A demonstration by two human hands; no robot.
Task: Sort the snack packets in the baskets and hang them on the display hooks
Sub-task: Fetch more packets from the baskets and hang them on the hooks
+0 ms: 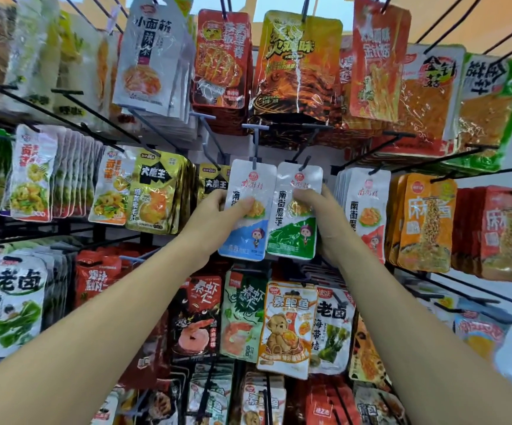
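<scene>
- Hands: left hand (218,213) pinches the blue-bottomed packet (245,243); right hand (319,207) pinches the green-bottomed packet (293,243).
- Packets side by side at the display rack's centre, tops on the hook (256,142) tips.
- Step, likely: hanging. Next: slide both back, release.

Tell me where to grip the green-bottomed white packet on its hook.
Pinch the green-bottomed packet at mid-height on its right edge, coming from the right, probably: it hangs flat from the hook, and the blue-bottomed packet crowds its left edge.

Left hand (215,219), right hand (325,216) on packets (291,240)
</scene>
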